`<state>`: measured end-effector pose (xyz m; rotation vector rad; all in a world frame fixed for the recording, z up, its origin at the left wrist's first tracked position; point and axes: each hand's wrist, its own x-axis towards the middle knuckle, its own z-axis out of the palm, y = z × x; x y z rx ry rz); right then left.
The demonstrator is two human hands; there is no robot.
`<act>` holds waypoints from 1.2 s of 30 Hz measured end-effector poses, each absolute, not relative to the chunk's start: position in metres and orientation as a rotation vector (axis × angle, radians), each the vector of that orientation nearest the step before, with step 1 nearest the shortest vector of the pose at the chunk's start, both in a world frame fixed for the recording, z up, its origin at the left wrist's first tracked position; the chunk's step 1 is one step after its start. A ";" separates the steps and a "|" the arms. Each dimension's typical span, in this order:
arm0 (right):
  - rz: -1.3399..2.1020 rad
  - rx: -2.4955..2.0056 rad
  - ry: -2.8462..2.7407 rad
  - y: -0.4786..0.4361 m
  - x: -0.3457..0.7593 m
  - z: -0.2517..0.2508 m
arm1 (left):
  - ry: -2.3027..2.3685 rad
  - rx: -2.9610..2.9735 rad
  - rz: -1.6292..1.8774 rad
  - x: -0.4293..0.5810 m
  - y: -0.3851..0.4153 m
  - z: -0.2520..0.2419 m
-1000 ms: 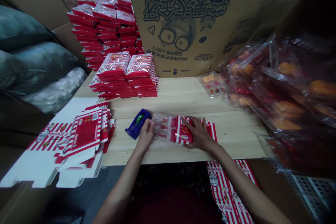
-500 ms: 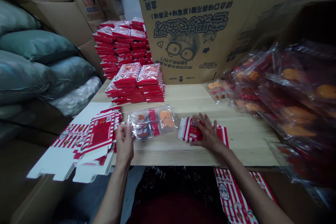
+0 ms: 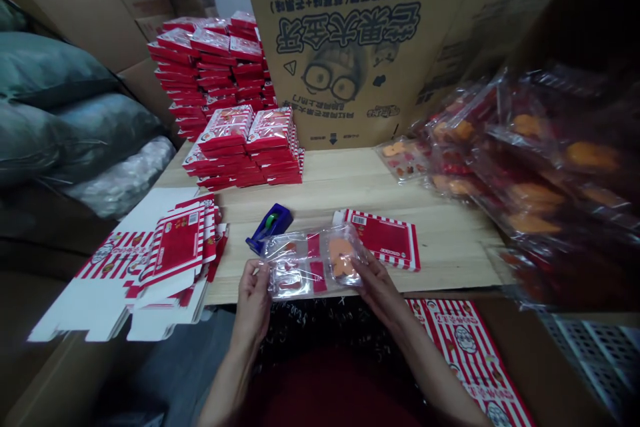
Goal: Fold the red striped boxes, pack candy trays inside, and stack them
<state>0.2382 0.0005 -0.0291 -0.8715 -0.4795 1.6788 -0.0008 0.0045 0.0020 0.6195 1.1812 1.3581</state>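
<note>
Packaging work at a wooden bench [image 3: 325, 197], viewed from the worker's head. The left hand [image 3: 253, 297] grasps the left end of a clear plastic package [image 3: 295, 277], with thumb and fingers closed on its edge; the right hand [image 3: 379, 283] grasps the opposite end, its fingers overlapping the clear wrapping. The package is thus held between the two hands, above the near edge of the bench; whether its underside touches the wood cannot be told. Visible through the plastic are orange pieces at the right end and red panels near the middle; the remaining contents are obscured by glare. Just beyond the package's left end stands a blue tape dispenser [image 3: 270, 228] bearing a green core. Beyond its right end a red-and-white box [image 3: 387, 240] lies flat on the bench, partly hidden by the package. At left, striped card blanks [image 3: 175, 250] lie in an overlapping pile. Farther back are a low stack of boxes [image 3: 250, 153] and, behind it, a taller stack [image 3: 210, 77], both left of a large printed carton [image 3: 340, 40]. A heap of similar clear packages [image 3: 535, 193] occupies the right side, well apart from the hands.
</note>
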 end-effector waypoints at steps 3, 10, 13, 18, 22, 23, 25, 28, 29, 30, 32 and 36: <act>1.684 -0.868 -0.393 -0.008 0.225 -0.034 | 1.207 0.578 1.390 0.004 -0.002 -0.003; 1.573 -0.973 -0.482 0.004 0.219 -0.034 | 1.399 0.730 1.168 -0.022 -0.005 -0.012; 1.669 -1.006 -0.652 0.019 0.238 -0.028 | 1.514 0.883 1.271 -0.041 0.013 -0.002; 1.838 -0.900 -0.983 0.034 0.233 -0.021 | 1.354 1.010 0.935 -0.030 0.031 0.011; 1.801 -0.868 -1.160 0.044 0.235 -0.015 | 1.154 0.857 0.797 -0.009 0.031 0.001; 1.714 -0.928 -1.204 0.049 0.246 -0.013 | 1.148 0.813 0.842 -0.006 0.031 -0.002; 1.407 -1.125 -1.399 0.062 0.279 -0.014 | 1.136 0.727 0.928 -0.004 0.030 -0.005; 0.918 -1.511 -1.830 0.086 0.329 -0.027 | 1.121 0.626 1.035 -0.005 0.029 -0.006; 0.892 -1.630 -1.916 0.093 0.340 -0.034 | 1.121 0.602 1.065 -0.005 0.028 -0.006; 0.940 -1.673 -1.945 0.099 0.347 -0.041 | 1.121 0.585 1.091 -0.005 0.028 -0.006; 1.055 -1.675 -1.902 0.107 0.353 -0.049 | 1.118 0.560 1.131 -0.005 0.028 -0.006; 1.195 -1.552 -1.637 0.108 0.365 -0.034 | 1.124 0.535 1.189 -0.009 0.029 -0.005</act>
